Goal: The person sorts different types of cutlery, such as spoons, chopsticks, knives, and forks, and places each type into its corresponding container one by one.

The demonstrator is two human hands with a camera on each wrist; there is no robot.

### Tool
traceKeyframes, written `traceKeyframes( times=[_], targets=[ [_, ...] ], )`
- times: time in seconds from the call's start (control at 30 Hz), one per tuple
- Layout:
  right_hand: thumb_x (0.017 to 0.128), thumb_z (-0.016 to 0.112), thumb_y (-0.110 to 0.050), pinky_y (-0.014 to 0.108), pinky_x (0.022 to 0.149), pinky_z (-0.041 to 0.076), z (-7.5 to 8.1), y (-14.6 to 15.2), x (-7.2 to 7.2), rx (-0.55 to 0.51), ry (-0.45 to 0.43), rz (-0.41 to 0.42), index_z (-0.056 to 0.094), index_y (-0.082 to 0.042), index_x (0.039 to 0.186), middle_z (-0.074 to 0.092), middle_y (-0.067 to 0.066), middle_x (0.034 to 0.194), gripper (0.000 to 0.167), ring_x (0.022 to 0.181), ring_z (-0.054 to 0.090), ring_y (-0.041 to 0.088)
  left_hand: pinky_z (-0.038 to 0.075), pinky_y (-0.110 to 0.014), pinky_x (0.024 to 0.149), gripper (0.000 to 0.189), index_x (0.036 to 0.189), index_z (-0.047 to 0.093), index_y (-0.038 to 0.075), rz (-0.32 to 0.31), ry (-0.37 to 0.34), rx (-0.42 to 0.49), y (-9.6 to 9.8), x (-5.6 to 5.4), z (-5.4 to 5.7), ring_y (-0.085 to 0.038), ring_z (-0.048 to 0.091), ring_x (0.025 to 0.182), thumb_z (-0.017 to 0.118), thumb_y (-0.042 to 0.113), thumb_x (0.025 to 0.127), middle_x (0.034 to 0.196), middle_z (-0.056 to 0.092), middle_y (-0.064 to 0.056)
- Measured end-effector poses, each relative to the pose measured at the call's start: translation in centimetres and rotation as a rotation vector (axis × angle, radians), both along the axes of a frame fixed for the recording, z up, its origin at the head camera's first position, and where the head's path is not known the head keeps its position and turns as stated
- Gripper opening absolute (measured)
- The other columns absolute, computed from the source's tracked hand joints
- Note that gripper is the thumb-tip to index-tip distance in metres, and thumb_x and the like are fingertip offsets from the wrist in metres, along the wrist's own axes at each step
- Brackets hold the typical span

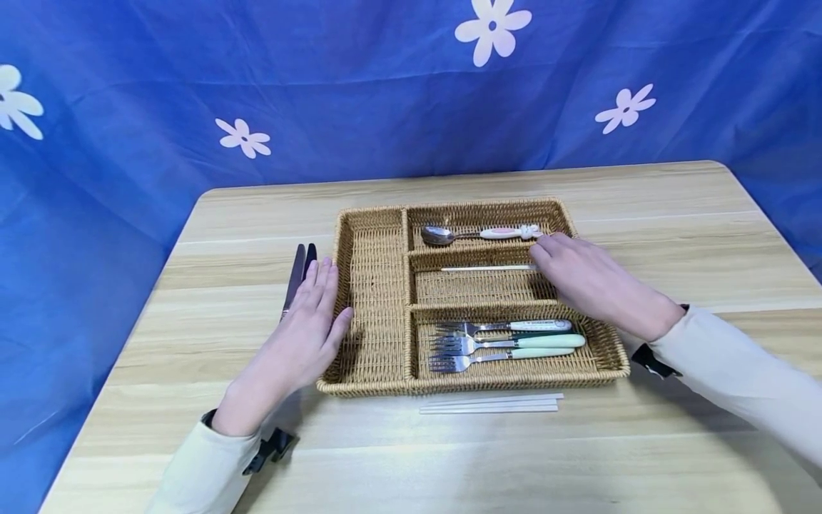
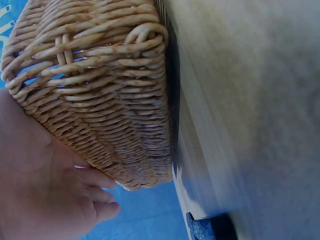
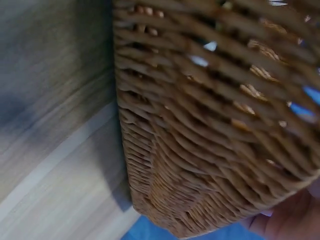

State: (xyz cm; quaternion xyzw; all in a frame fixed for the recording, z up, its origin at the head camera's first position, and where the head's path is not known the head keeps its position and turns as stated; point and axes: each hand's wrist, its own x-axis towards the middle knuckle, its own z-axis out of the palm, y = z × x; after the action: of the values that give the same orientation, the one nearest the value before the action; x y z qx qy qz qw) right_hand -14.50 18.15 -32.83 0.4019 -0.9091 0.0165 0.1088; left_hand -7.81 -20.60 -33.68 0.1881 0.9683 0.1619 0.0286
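My left hand (image 1: 305, 335) lies along the left side of a woven cutlery basket (image 1: 372, 389), with straight fingers at its rim. Beside those fingertips are dark knives (image 1: 294, 275) on the table. My right hand (image 1: 584, 282) reaches over the basket's right end with bent fingers. Its fingertips are by the handle end of a spoon (image 1: 497, 233) in the back compartment. A thin white chopstick (image 1: 488, 268) runs under this hand in the middle compartment. I cannot tell what the hidden right fingers hold. Several forks (image 1: 507, 344) lie in the front compartment.
Several white chopsticks (image 1: 491, 405) lie on the wooden table (image 1: 488, 471) in front of the basket. The basket's long left compartment (image 1: 379, 285) shows its woven floor. Behind the table hangs a blue cloth (image 1: 359, 93) with white flowers.
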Motion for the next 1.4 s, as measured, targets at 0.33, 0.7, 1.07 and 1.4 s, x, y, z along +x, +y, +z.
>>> traceKeyframes(
  times=[0.33, 0.7, 1.07, 1.4],
  targets=[
    [0.083, 0.067, 0.003, 0.023, 0.041, 0.041, -0.7, -0.6, -1.3, 0.013, 0.054, 0.037, 0.059, -0.004, 0.073, 0.055, 0.005, 0.067, 0.015, 0.056, 0.049, 0.017, 0.002, -0.052, 0.118, 0.067, 0.15, 0.0, -0.009, 0.012, -0.017, 0.0, 0.0, 0.1, 0.0, -0.032, -0.012, 0.145, 0.032, 0.03, 0.105, 0.158, -0.008, -0.021],
    [0.074, 0.061, 0.012, 0.024, 0.039, 0.04, -1.0, -0.8, -1.6, 0.033, 0.116, 0.037, 0.059, -0.003, 0.074, 0.058, 0.008, 0.069, 0.015, 0.056, 0.05, 0.02, 0.004, -0.053, 0.118, 0.067, 0.15, 0.0, -0.008, 0.009, -0.003, -0.004, 0.1, 0.1, -0.1, -0.032, -0.012, 0.145, 0.033, 0.029, 0.105, 0.158, -0.009, -0.02],
    [0.077, 0.07, 0.003, 0.027, 0.036, 0.037, 0.8, 0.5, 0.8, -0.18, 0.123, -0.031, 0.059, -0.008, 0.073, 0.056, 0.002, 0.066, 0.015, 0.054, 0.052, 0.019, 0.001, -0.05, 0.119, 0.067, 0.15, 0.0, -0.009, 0.011, -0.01, -0.002, 0.0, 0.1, -0.1, -0.032, -0.013, 0.145, 0.032, 0.029, 0.105, 0.158, -0.009, -0.021],
    [0.071, 0.072, 0.002, 0.033, 0.05, 0.054, 1.7, 1.2, 6.2, -0.317, 0.115, 0.007, 0.069, -0.006, 0.082, 0.063, 0.002, 0.075, 0.013, 0.063, 0.06, 0.017, -0.001, -0.048, 0.119, 0.065, 0.149, 0.0, -0.01, -0.003, 0.007, -0.008, 0.0, 0.0, 0.0, -0.033, -0.012, 0.145, 0.031, 0.028, 0.106, 0.158, -0.009, -0.022]
  ],
)
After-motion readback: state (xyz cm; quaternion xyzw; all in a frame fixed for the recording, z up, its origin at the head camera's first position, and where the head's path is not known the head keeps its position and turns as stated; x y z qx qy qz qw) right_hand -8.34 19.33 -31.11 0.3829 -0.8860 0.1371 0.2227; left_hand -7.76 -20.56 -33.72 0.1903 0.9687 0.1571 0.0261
